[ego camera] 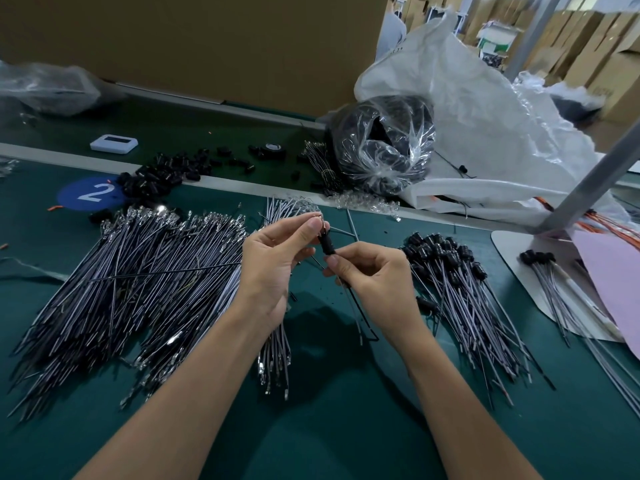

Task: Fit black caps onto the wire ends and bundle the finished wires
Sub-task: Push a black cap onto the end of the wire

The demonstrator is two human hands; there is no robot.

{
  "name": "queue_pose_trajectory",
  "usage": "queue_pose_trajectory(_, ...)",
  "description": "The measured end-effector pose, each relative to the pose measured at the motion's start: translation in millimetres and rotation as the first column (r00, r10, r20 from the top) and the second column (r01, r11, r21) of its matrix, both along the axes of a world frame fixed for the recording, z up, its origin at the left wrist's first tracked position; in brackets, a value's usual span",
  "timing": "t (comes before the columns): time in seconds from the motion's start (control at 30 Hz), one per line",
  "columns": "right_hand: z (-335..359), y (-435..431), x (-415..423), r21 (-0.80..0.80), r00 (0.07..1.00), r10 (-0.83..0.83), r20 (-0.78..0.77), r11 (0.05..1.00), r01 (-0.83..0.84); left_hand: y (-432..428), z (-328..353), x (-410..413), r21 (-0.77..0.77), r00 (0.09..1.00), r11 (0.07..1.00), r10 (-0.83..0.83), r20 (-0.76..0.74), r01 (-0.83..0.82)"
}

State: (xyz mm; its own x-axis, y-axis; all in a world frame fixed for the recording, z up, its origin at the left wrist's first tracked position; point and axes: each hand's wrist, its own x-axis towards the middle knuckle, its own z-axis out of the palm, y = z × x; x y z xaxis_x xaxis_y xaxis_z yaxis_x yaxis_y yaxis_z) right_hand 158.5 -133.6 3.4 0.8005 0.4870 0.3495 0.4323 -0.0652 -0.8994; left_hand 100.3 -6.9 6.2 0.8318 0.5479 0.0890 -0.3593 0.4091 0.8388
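Capping a wire mid-air over the green mat (329,417)
Left hand (273,261) pinches the wire (356,306) at its top end, right hand (375,275) pinches it just under the black cap (327,244); uncapped wires (138,271) piled left, capped wires (460,285) right

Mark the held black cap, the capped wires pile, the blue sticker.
black cap (328,244): head view, its body.
capped wires pile (464,299): head view, mid-pile wires.
blue sticker (89,194): head view, centre, at the 2.
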Motion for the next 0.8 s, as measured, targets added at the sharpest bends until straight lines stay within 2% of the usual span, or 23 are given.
queue_pose_trajectory(0.43,0.4,0.7,-0.8,-0.008,0.999,-0.013,0.029,1.0,0.013,0.0,-2.1,0.8,0.022,1.0,1.0,-0.009,-0.025,0.01)
queue_pose_trajectory(0.8,-0.6,1.1,-6.6,0.035,0.998,-0.007,0.056,0.999,0.005,-2.8,-4.5,0.3,0.144,0.999,0.989,0.046,-0.009,-0.045)
